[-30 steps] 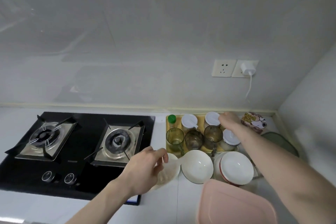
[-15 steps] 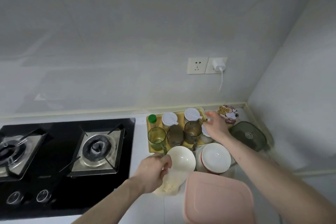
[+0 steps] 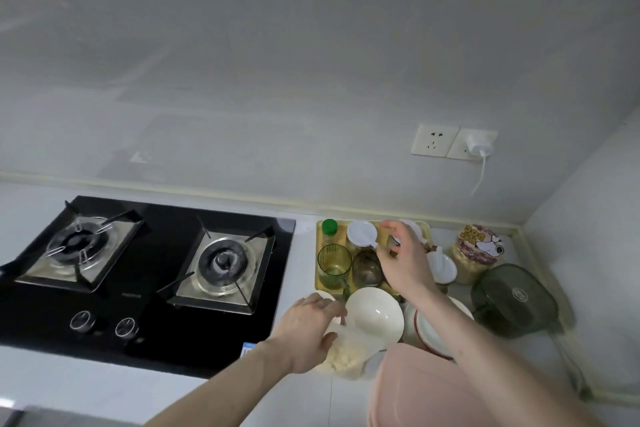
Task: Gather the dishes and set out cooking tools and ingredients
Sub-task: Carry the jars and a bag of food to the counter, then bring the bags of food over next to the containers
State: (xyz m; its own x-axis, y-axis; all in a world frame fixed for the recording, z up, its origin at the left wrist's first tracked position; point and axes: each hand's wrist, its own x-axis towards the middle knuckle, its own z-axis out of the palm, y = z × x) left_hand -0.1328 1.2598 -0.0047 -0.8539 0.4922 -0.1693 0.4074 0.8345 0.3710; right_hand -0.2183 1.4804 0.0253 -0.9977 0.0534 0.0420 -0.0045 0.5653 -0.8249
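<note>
My left hand [image 3: 308,331] grips the near rim of a small white bowl [image 3: 344,359] holding pale lumpy food, at the counter's front beside the stove. An empty white bowl [image 3: 375,315] sits just right of it, touching a stack of red-rimmed plates [image 3: 420,331]. My right hand [image 3: 405,262] hovers over the yellow tray [image 3: 319,282] with fingers loosely spread and nothing in them. On the tray stand a green glass [image 3: 334,265], a brown glass [image 3: 366,270], a green-capped bottle [image 3: 329,229] and white-lidded jars [image 3: 362,235]. My right hand hides part of the tray.
A black two-burner gas stove [image 3: 149,274] fills the left of the counter. A pink plastic container [image 3: 408,388] sits at the front, under my right forearm. A cartoon-printed jar [image 3: 478,250] and a dark green handled lid [image 3: 516,298] stand in the right corner. A charger [image 3: 479,144] is plugged in.
My right hand has shifted left from the right-hand jars to over the tray's middle. My left hand still holds the food bowl at the counter front. The view has swung left.
</note>
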